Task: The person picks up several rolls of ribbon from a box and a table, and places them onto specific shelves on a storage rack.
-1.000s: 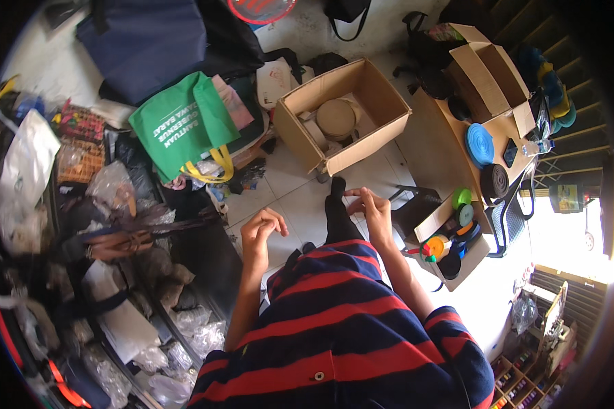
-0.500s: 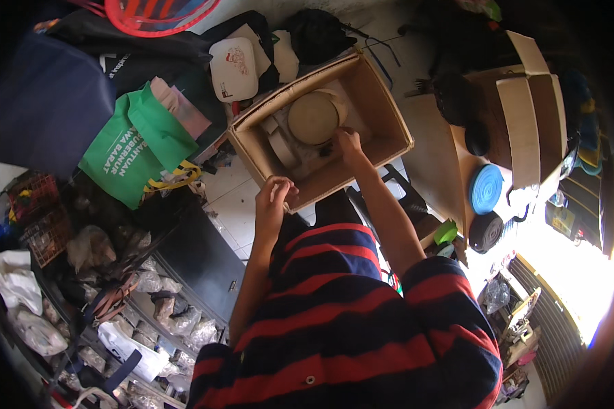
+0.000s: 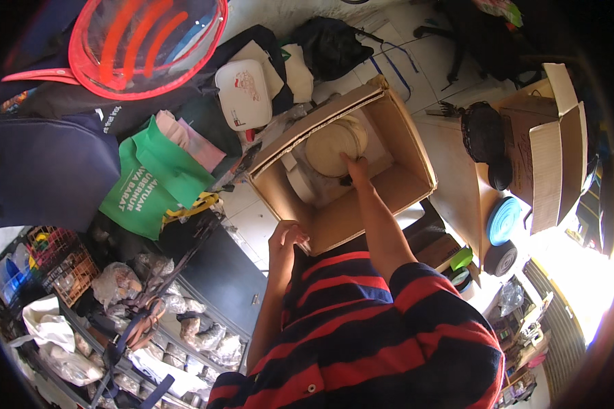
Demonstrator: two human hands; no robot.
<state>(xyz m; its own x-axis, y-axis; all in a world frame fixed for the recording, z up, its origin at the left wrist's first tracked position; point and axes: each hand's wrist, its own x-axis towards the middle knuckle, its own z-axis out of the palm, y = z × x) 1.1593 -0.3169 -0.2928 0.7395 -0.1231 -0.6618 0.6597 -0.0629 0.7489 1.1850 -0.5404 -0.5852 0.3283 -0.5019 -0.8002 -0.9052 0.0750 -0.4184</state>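
Observation:
A cardboard box (image 3: pixel 334 218) with its top open is in front of me, tilted so I look down into it. Inside, a round, flat beige roll (image 3: pixel 331 146) lies against a similar pale disc partly under it. A second pale roll (image 3: pixel 300 185) stands on its edge by the left wall. My right hand (image 3: pixel 357 168) reaches in over the near side, its fingers closed on the near right edge of the beige roll; its fingertips are partly hidden. My left hand (image 3: pixel 286 238) has curled fingers at the box's near left corner.
Right of the box stand a blue roll (image 3: pixel 503 220), a dark roll (image 3: pixel 501 259) and another open carton (image 3: pixel 546 157). At left are a green bag (image 3: pixel 153 180), a red-rimmed racket-like frame (image 3: pixel 215 51) and shelves of plastic-wrapped goods (image 3: pixel 211 337). A white lidded container (image 3: pixel 244 95) sits beyond the box.
The view has shifted, so the surroundings sit lower and farther right. My right hand has moved farther over the beige roll's edge. My left hand stays at the box corner.

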